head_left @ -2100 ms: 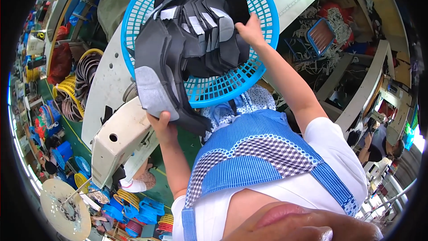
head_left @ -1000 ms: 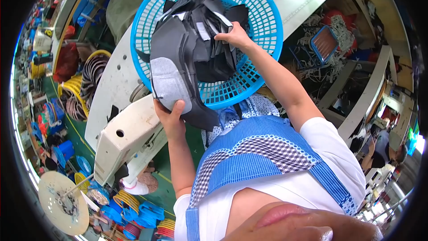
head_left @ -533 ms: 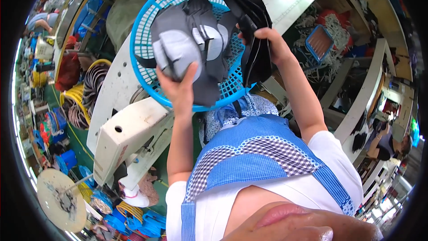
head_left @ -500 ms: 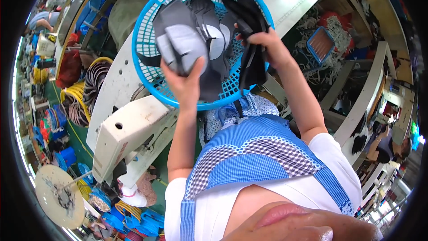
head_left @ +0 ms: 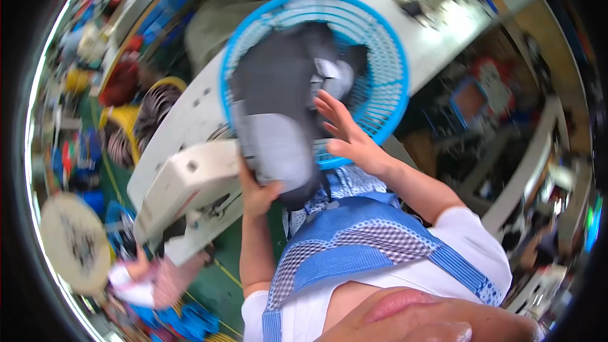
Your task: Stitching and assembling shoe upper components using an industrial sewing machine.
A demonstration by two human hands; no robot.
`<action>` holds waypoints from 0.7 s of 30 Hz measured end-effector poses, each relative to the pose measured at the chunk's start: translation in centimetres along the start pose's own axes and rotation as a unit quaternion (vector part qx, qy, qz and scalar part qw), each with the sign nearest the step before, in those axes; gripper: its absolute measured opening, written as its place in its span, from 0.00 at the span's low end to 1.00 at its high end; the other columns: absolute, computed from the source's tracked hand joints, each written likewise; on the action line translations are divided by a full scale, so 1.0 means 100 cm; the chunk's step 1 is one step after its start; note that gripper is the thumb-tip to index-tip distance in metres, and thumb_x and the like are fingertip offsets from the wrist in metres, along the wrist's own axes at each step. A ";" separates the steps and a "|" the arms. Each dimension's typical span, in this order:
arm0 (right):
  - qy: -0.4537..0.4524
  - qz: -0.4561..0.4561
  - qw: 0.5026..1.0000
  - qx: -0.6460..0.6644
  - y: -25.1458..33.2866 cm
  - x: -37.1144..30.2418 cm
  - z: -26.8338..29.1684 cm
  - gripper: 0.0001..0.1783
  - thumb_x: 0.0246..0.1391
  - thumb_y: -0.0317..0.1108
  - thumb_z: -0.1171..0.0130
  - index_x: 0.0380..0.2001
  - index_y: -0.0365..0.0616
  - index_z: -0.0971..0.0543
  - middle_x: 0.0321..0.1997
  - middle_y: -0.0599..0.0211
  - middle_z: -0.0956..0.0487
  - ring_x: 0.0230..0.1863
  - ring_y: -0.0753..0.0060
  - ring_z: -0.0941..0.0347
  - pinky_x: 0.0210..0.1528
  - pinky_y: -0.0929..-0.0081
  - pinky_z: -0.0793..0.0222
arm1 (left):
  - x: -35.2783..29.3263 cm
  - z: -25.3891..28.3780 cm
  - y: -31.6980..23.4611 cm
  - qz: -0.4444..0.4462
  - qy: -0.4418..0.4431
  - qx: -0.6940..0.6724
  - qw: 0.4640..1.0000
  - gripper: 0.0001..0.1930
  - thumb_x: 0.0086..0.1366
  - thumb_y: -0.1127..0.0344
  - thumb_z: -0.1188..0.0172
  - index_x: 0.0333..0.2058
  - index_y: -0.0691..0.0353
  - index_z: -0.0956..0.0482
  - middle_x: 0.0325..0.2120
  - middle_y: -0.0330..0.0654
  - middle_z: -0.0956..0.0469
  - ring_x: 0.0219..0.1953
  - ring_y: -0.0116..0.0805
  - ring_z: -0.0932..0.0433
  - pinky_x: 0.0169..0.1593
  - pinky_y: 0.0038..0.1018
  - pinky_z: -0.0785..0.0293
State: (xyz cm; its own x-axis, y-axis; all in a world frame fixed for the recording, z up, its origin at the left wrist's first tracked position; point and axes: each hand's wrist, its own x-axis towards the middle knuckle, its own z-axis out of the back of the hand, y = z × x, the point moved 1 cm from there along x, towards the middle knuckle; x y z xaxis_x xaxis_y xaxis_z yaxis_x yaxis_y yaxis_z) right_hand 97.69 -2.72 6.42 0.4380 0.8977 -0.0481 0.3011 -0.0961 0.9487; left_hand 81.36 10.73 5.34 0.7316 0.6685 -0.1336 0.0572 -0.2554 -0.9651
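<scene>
A round blue plastic basket (head_left: 396, 82) sits on the white sewing table in front of me. Dark grey fabric pieces with light grey patches (head_left: 275, 142) lie stacked over its near left side, blurred by motion. My left hand (head_left: 256, 193) grips the near edge of this stack, thumb on the light patch and fingers underneath. Over the basket's near right rim, my right hand (head_left: 351, 139) is open, fingers spread, holding nothing. More dark pieces with a pale patch (head_left: 339, 76) lie deeper in the basket.
A white sewing machine (head_left: 196, 168) stands left of the basket on the white table (head_left: 171, 120). Yellow baskets of striped material (head_left: 123, 123) are on the floor further left. A round cream disc (head_left: 75, 244) and a seated person (head_left: 155, 282) are at lower left.
My right hand has let go of the black straps and opened nearer the stack. My left hand has drawn the fabric stack toward me. The basket appears lower and further right in view.
</scene>
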 end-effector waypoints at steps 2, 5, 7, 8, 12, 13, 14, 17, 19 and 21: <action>0.123 -0.144 0.979 0.076 -0.022 -0.005 -0.026 0.57 0.43 0.54 0.37 0.65 0.43 0.59 0.67 0.55 0.52 0.68 0.60 0.57 0.67 0.64 0.60 | -0.012 0.010 0.000 -0.021 0.091 0.219 0.971 0.64 0.36 0.56 0.25 0.63 0.67 0.63 0.60 0.55 0.48 0.62 0.45 0.45 0.62 0.36 0.47; -0.052 0.040 0.997 -0.027 -0.047 -0.004 -0.061 0.57 0.39 0.52 0.37 0.65 0.44 0.58 0.64 0.54 0.49 0.65 0.58 0.51 0.65 0.65 0.55 | -0.034 0.015 0.000 -0.047 0.131 0.075 0.987 0.71 0.38 0.55 0.25 0.61 0.68 0.81 0.63 0.58 0.59 0.66 0.45 0.57 0.65 0.33 0.58; -0.139 0.153 0.973 -0.102 -0.062 -0.005 -0.081 0.53 0.38 0.43 0.41 0.65 0.43 0.56 0.62 0.53 0.47 0.62 0.57 0.48 0.63 0.64 0.52 | -0.047 0.019 -0.004 -0.096 0.123 0.206 0.966 0.69 0.42 0.54 0.26 0.60 0.73 0.81 0.63 0.58 0.61 0.66 0.46 0.56 0.65 0.33 0.56; -0.129 0.152 0.976 -0.087 -0.072 -0.010 -0.092 0.51 0.44 0.45 0.45 0.65 0.43 0.60 0.64 0.52 0.49 0.64 0.57 0.49 0.64 0.64 0.55 | -0.052 0.022 -0.009 -0.077 0.086 0.182 0.977 0.66 0.43 0.55 0.27 0.61 0.72 0.76 0.62 0.58 0.56 0.65 0.44 0.52 0.64 0.32 0.54; -0.109 0.006 0.993 0.043 -0.100 -0.036 -0.137 0.38 0.60 0.49 0.60 0.66 0.47 0.62 0.66 0.59 0.50 0.66 0.60 0.52 0.66 0.66 0.57 | -0.073 0.090 -0.049 -0.103 0.059 0.081 0.990 0.54 0.44 0.61 0.27 0.63 0.68 0.56 0.56 0.49 0.39 0.59 0.37 0.40 0.62 0.29 0.47; 0.005 0.109 0.988 -0.109 -0.090 -0.053 -0.149 0.55 0.50 0.70 0.60 0.65 0.40 0.65 0.66 0.51 0.48 0.65 0.60 0.49 0.64 0.64 0.54 | -0.081 0.120 -0.061 -0.088 0.114 0.099 0.985 0.51 0.44 0.62 0.28 0.62 0.68 0.52 0.56 0.48 0.38 0.59 0.35 0.40 0.61 0.29 0.46; -0.065 0.100 0.978 -0.170 -0.073 -0.059 -0.152 0.40 0.52 0.62 0.56 0.54 0.40 0.51 0.53 0.57 0.40 0.52 0.65 0.43 0.54 0.69 0.47 | -0.092 0.151 -0.070 -0.049 0.161 0.119 0.979 0.49 0.45 0.63 0.28 0.61 0.67 0.48 0.55 0.46 0.36 0.58 0.34 0.40 0.61 0.28 0.46; -0.301 0.245 0.856 -0.341 -0.005 -0.073 -0.179 0.13 0.57 0.40 0.50 0.31 0.39 0.27 0.24 0.70 0.29 0.24 0.81 0.34 0.33 0.84 0.37 | -0.125 0.237 -0.087 -0.007 0.342 0.085 0.936 0.42 0.49 0.62 0.31 0.59 0.68 0.43 0.54 0.45 0.36 0.57 0.31 0.39 0.60 0.27 0.44; -0.152 0.345 0.868 -0.323 0.021 -0.071 -0.216 0.27 0.49 0.50 0.40 0.41 0.36 0.30 0.33 0.66 0.28 0.32 0.76 0.31 0.37 0.79 0.35 | -0.142 0.267 -0.079 0.059 0.390 0.108 0.912 0.40 0.51 0.58 0.33 0.59 0.68 0.42 0.54 0.46 0.35 0.56 0.31 0.38 0.59 0.26 0.43; 0.170 0.251 0.845 -0.441 0.016 -0.053 -0.259 0.54 0.29 0.58 0.28 0.55 0.35 0.37 0.54 0.53 0.32 0.56 0.57 0.37 0.58 0.63 0.44 | -0.162 0.280 -0.063 0.169 0.438 0.144 0.871 0.38 0.55 0.47 0.39 0.57 0.68 0.38 0.53 0.47 0.34 0.54 0.31 0.36 0.57 0.23 0.41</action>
State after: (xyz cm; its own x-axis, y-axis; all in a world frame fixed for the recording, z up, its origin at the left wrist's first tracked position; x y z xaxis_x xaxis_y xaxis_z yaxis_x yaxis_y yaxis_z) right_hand 73.93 3.53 16.23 0.0096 0.9252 0.3793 -0.6634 -0.2779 0.6947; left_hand 50.14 21.04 7.28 0.9184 -0.2319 -0.3205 -0.3433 -0.0648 -0.9370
